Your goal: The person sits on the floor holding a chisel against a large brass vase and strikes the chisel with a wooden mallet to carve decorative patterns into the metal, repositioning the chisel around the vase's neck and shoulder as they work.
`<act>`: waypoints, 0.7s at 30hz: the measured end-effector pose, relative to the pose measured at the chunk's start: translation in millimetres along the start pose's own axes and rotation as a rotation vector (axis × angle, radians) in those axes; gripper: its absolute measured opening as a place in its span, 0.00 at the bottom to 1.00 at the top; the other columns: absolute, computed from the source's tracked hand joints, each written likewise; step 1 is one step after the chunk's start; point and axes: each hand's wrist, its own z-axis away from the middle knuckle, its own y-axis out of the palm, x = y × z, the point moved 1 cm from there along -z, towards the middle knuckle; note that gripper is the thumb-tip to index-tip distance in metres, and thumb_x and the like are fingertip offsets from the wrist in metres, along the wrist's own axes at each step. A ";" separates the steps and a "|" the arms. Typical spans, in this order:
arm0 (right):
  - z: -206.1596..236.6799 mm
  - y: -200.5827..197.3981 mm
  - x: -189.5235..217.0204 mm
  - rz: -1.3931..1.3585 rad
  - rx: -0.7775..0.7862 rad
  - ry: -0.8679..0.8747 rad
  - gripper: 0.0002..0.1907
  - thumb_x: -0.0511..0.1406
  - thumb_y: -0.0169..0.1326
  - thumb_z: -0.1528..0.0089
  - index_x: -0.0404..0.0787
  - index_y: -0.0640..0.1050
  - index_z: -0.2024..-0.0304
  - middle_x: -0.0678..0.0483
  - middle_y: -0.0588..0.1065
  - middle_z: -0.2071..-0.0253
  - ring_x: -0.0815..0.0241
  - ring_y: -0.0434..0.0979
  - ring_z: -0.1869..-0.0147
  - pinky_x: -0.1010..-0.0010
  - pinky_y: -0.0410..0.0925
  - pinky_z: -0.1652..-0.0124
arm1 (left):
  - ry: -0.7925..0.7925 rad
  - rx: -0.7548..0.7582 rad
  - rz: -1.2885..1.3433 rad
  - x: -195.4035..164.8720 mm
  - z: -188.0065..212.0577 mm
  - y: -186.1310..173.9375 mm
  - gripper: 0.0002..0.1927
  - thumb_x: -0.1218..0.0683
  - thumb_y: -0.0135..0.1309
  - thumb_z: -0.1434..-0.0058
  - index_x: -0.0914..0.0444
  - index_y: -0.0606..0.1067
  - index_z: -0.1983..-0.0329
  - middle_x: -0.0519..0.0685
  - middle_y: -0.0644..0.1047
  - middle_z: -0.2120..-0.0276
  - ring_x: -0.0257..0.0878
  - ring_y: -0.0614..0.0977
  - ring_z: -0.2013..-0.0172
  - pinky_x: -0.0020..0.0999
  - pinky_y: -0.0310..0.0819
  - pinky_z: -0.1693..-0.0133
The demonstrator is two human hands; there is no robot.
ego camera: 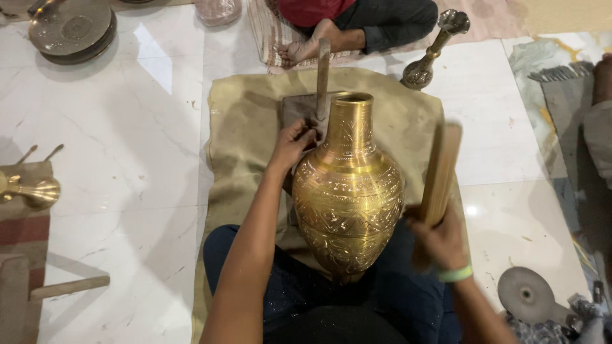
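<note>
While the blur hides my right hand (441, 241) gripping a wooden stick (437, 191), the brass vase (348, 191) sits in my lap between both hands, left hand (292, 145) clutching something unclear at its shoulder.

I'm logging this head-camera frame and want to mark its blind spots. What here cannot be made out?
- Wooden stick in the right hand: blurred by motion, so its edges are unclear.
- Left hand: its fingertips sit behind the brass vase, so what they pinch is hidden.
- Vase base: covered by the person's lap.
- Seated person opposite: cut off by the top edge.
- Grey disc: its surroundings are cropped at the bottom-right corner.
</note>
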 end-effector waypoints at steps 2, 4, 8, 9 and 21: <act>39.0 24.8 -37.7 -0.215 -0.060 0.137 0.39 0.24 0.60 0.48 0.33 0.63 0.35 0.45 0.77 0.43 0.53 0.79 0.43 0.64 0.75 0.48 | -0.143 0.085 0.057 8.2 -9.7 0.7 0.09 0.58 0.55 0.30 0.65 0.77 0.49 0.45 0.80 0.58 0.34 0.80 0.57 0.30 0.77 0.52; 67.0 41.7 -55.5 -0.428 -0.016 0.163 0.43 0.24 0.58 0.49 0.38 0.60 0.32 0.50 0.73 0.39 0.56 0.76 0.41 0.65 0.76 0.48 | -0.250 0.057 -0.184 12.3 -13.8 1.3 0.11 0.56 0.56 0.31 0.64 0.76 0.47 0.45 0.80 0.56 0.36 0.79 0.55 0.30 0.74 0.51; 81.3 51.3 -56.0 -0.346 0.030 0.181 0.46 0.22 0.60 0.49 0.39 0.61 0.29 0.47 0.72 0.46 0.57 0.73 0.47 0.68 0.72 0.51 | -0.244 0.128 -0.235 9.5 -7.8 4.6 0.14 0.54 0.52 0.30 0.65 0.74 0.46 0.48 0.79 0.54 0.39 0.77 0.52 0.31 0.71 0.49; 77.4 50.4 -53.0 -0.375 0.055 0.160 0.45 0.22 0.59 0.49 0.39 0.62 0.30 0.49 0.73 0.46 0.58 0.73 0.46 0.68 0.71 0.50 | -0.262 0.098 -0.175 6.6 -5.6 6.1 0.14 0.54 0.52 0.30 0.63 0.73 0.44 0.46 0.79 0.52 0.37 0.76 0.51 0.30 0.71 0.48; 8.4 36.0 -44.6 -0.619 0.219 0.288 0.43 0.22 0.55 0.51 0.39 0.65 0.31 0.50 0.73 0.49 0.57 0.74 0.48 0.65 0.70 0.50 | -0.143 -0.212 -0.406 16.6 43.6 -12.3 0.07 0.58 0.50 0.29 0.67 0.76 0.55 0.50 0.80 0.62 0.36 0.78 0.60 0.30 0.72 0.55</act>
